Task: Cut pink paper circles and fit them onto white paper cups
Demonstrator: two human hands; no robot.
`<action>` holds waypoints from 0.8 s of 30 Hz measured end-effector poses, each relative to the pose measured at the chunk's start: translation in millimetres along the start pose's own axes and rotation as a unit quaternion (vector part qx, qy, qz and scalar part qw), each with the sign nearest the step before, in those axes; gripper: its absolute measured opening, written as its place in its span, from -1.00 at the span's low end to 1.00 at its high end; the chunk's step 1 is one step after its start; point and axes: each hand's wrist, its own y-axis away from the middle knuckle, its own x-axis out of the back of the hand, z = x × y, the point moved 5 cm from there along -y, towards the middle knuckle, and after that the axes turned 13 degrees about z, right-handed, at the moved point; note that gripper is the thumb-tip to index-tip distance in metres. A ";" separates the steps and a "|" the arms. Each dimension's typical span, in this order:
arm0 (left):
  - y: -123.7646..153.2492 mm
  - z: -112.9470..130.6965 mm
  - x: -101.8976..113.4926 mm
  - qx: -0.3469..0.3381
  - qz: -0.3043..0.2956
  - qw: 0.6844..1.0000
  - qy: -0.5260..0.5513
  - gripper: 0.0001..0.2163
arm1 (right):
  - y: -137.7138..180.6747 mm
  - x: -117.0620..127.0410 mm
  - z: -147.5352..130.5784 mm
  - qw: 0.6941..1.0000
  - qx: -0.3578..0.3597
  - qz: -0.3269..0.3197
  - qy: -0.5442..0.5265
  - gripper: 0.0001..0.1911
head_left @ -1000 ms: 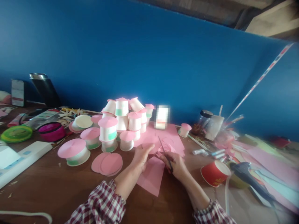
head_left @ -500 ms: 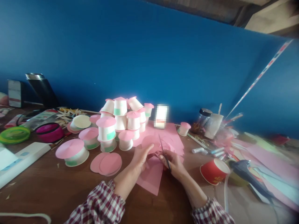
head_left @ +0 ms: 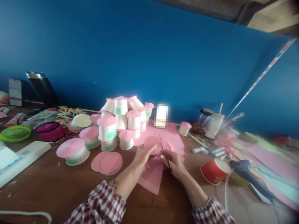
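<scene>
One big blue wall fills most of the room, with a dim ceiling at the top right. Under the wall is a brown table, and it is very messy. Lots of colored paper lies in a blurry heap on the right side. A long white power strip sits on the left. Near the wall, pink sheets lie flat, and beside them white cups with pink tops stand in a bunch, some on top of others. A black bottle leans at the back left. Two hands are over the middle of the table, in checked sleeves. The left hand pinches a pink circle, its thumb on top; I cannot see the fingers underneath. The right hand has its fingers curled tight around scissors, and the blades point up toward the wall, just beside the circle. I cannot tell if the blades are apart. A red cup tips over near the right arm. More pink circles overlap flat on the table, left of the hands. Tiny pale scraps dot the wood at the far left.
</scene>
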 end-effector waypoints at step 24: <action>-4.3 -1.0 -0.8 -0.014 -0.018 0.999 0.041 -0.72 | -0.2 3.1 4.0 1.000 0.000 0.017 0.022 -0.67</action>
